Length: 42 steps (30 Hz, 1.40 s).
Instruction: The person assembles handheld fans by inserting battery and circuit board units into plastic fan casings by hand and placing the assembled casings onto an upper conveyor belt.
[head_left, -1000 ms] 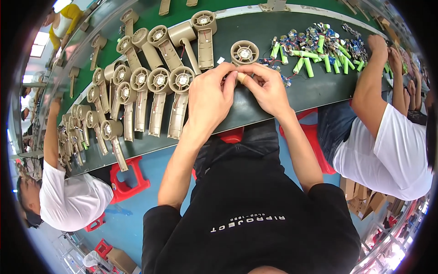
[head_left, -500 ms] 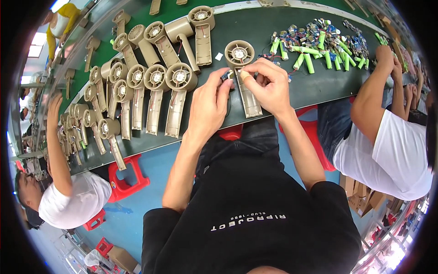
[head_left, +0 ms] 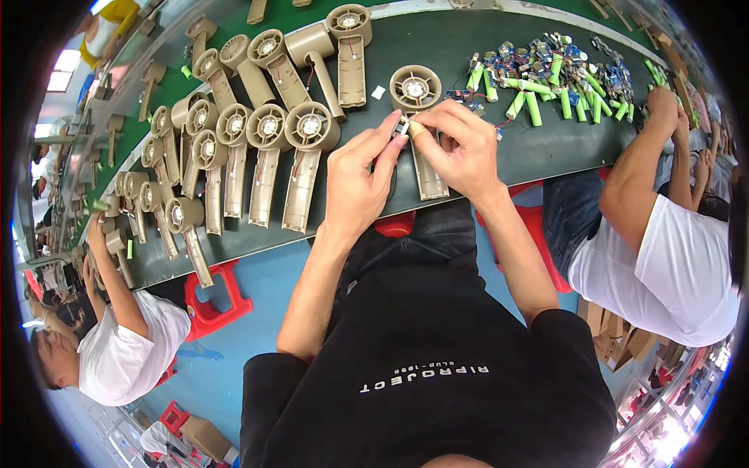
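A beige handheld fan housing (head_left: 430,178) with an open handle lies before me on the dark green work surface, its round head (head_left: 416,87) away from me. Over the top of its handle, my left hand (head_left: 360,171) pinches a small circuit board (head_left: 401,125) between thumb and fingertips. My right hand (head_left: 462,148) is closed in a pinch right beside the board, its fingertips almost meeting those of the left. A pale yellow covering shows on one of its fingertips. What the right fingers hold is too small and hidden to make out.
Many similar fan housings (head_left: 310,129) stand in rows on the left. A heap of green battery cells (head_left: 533,109) with wired blue boards lies at the back right. A small white square (head_left: 378,92) lies near the fan. Co-workers sit on both sides, near red stools (head_left: 218,300).
My left hand has brought the board closer to my right fingertips and turned it. The fan has shifted slightly. The left co-worker's arm has moved and now holds a green cell.
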Motion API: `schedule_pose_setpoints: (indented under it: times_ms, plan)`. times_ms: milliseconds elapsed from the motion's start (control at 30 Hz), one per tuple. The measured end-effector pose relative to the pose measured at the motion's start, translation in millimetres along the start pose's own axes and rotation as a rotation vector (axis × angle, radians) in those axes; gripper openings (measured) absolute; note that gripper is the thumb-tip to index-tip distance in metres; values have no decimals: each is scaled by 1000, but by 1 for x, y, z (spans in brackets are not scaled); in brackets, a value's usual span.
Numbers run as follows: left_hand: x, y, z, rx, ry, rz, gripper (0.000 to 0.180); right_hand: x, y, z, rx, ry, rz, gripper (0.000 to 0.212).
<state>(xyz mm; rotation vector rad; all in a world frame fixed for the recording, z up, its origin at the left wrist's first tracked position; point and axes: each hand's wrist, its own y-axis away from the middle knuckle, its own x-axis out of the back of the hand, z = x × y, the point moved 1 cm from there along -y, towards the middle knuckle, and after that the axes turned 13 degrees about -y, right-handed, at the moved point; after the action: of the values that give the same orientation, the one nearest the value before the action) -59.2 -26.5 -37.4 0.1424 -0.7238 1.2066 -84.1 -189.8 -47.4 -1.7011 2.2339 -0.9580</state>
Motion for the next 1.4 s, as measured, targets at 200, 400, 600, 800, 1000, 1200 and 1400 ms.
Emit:
schedule_pose_setpoints:
  times_ms: [200,400,600,800,1000,1200,1400]
  plan:
    - [2,0,1,12,-35,-2,28,-2,4,3,8,-15,26,11]
    - [1,-3,-1,-82,-43,59,30,-3,1,4,40,35,21,11]
    - [-1,-4,-3,-101,-51,59,30,-4,1,4,65,35,5,12]
    - [-1,-2,-8,-147,-67,27,30,-6,4,2,118,122,-22,12]
    - [-1,-11,-10,-180,-70,-33,31,-3,3,7,151,164,-18,13]
    - [7,-14,-8,-173,-33,-75,28,-2,-2,2,197,129,-39,15]
    - [6,-8,-1,46,143,-128,29,-3,34,-21,-516,-83,96,40]
